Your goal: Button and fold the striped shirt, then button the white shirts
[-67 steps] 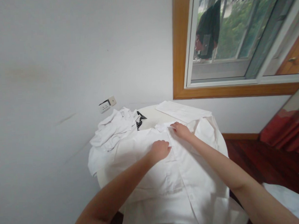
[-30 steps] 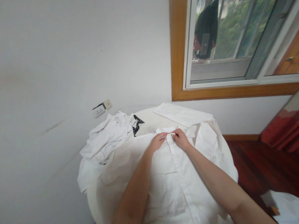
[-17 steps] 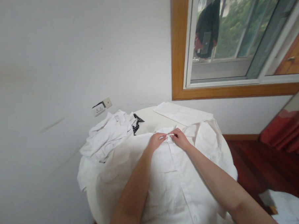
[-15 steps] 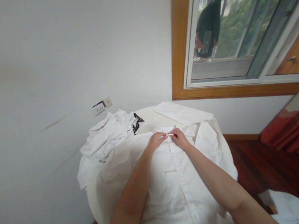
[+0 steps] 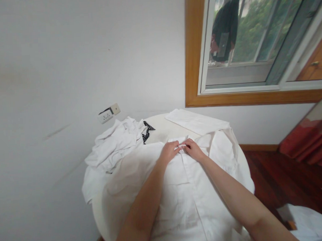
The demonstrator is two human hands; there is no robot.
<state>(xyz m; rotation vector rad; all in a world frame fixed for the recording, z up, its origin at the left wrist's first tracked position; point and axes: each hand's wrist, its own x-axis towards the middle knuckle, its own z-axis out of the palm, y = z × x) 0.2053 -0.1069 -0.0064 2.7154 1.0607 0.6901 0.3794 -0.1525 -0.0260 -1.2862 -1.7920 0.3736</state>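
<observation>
A white button-up shirt (image 5: 177, 198) lies spread over a round, pale table (image 5: 161, 124), its collar end away from me and its front placket running toward me. My left hand (image 5: 170, 151) pinches the shirt near the collar from the left side. Opposite it, my right hand (image 5: 193, 149) pinches the same spot, fingertips almost meeting the left ones. A small fold of white cloth shows between the fingers; whether a button is there, I cannot make out. One sleeve (image 5: 223, 148) is bunched to the right of my right hand.
Crumpled white clothing (image 5: 116, 140) with a black patterned piece (image 5: 148, 131) lies at the table's left. A folded white cloth (image 5: 198, 121) rests at the back. Behind are a wall socket (image 5: 105, 116) and a window (image 5: 243, 42). White fabric (image 5: 309, 220) lies low at right.
Both hands stay at the collar. The fingers of my left hand have shifted slightly, closing in on the right fingertips, and less of the white fold shows between them.
</observation>
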